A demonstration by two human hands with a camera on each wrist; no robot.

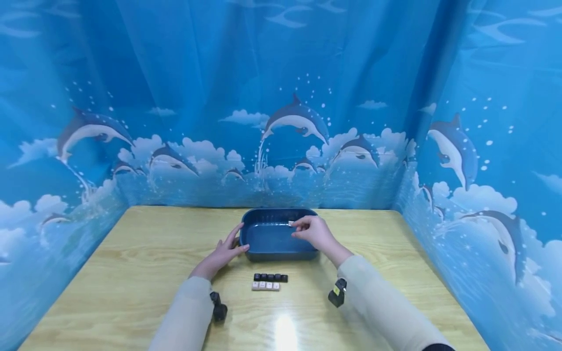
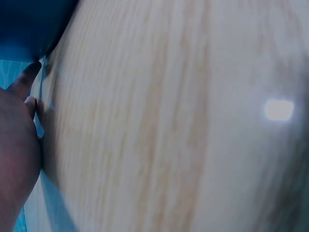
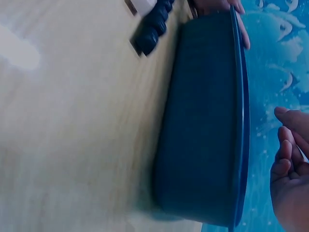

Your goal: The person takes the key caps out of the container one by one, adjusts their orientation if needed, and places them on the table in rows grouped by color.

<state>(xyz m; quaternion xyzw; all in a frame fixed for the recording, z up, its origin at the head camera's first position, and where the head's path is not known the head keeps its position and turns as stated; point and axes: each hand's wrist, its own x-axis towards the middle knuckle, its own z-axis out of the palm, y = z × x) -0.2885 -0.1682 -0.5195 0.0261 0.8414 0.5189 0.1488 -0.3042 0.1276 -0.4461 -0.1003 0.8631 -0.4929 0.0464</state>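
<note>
My right hand (image 1: 313, 232) is over the right part of a dark blue plastic bin (image 1: 281, 256), pinching a small white keycap (image 1: 291, 223) between thumb and fingertips. In the right wrist view that hand (image 3: 292, 166) appears beyond the bin's rim, and the keycap is hidden. At the bin's left end my left hand (image 1: 223, 253) rests with fairly straight fingers against the rim and outer wall. The left wrist view catches part of this hand (image 2: 19, 125), a fingertip at the bin's corner. In front of the bin lie a row of black keycaps (image 1: 270, 277) and a row of white keycaps (image 1: 265, 286).
A light wood-grain table (image 1: 167, 243) carries everything. Blue curtains (image 1: 210, 97) printed with dolphins stand along its back and sides. A black device is strapped to each wrist, over pale sleeves.
</note>
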